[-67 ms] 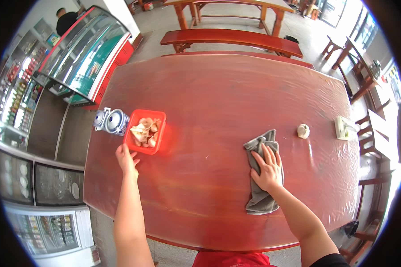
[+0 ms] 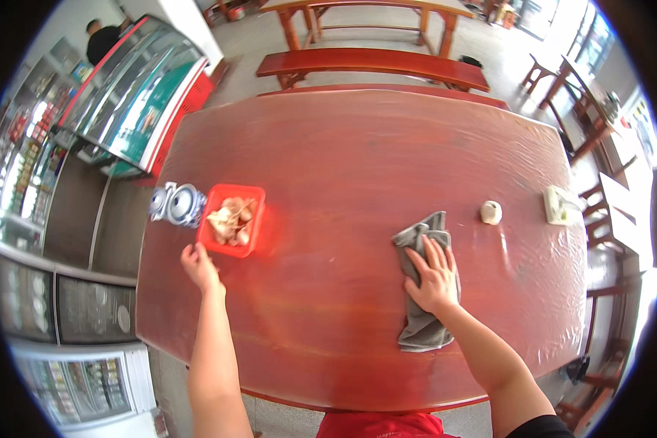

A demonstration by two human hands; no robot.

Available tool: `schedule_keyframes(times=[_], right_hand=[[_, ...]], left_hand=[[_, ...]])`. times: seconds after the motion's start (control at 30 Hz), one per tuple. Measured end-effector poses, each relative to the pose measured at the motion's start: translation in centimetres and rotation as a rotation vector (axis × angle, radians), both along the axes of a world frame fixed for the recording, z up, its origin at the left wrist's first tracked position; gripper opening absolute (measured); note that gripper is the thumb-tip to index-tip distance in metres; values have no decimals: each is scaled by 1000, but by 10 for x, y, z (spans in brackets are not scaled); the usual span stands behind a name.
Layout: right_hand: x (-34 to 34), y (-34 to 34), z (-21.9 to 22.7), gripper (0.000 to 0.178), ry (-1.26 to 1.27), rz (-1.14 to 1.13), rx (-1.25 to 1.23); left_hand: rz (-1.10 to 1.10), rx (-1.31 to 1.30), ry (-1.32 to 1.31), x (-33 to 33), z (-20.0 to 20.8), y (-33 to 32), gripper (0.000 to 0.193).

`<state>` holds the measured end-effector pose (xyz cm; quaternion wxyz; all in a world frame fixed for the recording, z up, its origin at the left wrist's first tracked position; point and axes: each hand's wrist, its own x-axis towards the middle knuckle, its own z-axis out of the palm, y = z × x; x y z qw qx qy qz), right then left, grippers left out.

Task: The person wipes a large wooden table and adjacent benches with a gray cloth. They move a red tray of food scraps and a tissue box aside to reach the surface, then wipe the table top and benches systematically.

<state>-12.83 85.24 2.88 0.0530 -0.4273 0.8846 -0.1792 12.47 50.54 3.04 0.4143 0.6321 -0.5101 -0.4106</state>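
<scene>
My right hand point(image 2: 433, 281) lies flat with its fingers spread on a grey cloth point(image 2: 425, 328), which is spread lengthwise on the table. My left hand point(image 2: 201, 269) is at the near left corner of a red plastic basket point(image 2: 258, 219), fingers loosely bent and partly apart. Its fingertips are at the corner; whether they touch it is hard to tell. Garlic point(image 2: 233, 219) in pieces and cloves fills the basket. Left of it stand blue-and-white lidded jars point(image 2: 185, 204). A whole garlic bulb point(image 2: 491, 212) sits right of the cloth.
The reddish-brown table point(image 2: 328, 168) has a clear plastic cover, wrinkled on the right. A pale small box point(image 2: 558, 205) stands near its right edge. Beyond are a bench point(image 2: 376, 67) and another table point(image 2: 372, 6). A glass display counter point(image 2: 142, 95) is at the far left, with a person behind it.
The view has shifted slightly. My left hand has drawn a little toward me at the basket's corner, its fingers more bent. My right hand stays flat on the cloth.
</scene>
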Motion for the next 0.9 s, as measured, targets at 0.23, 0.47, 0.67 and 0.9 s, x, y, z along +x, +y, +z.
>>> schedule_keyframes(times=[0.23, 0.47, 0.67, 0.9], right_hand=[[-5, 4, -8, 53, -33, 0, -102], [-4, 5, -31, 56, -60, 4, -140], [-7, 0, -36, 45, -30, 54, -206], [-7, -1, -1, 54, -33, -17, -48]], left_hand=[[-725, -602, -108, -165, 17, 123, 35], [-1483, -757, -227, -348, 20, 283, 56], [-1511, -672, -462, -384, -11, 303, 40], [-1028, -752, -224, -261, 44, 157, 48]])
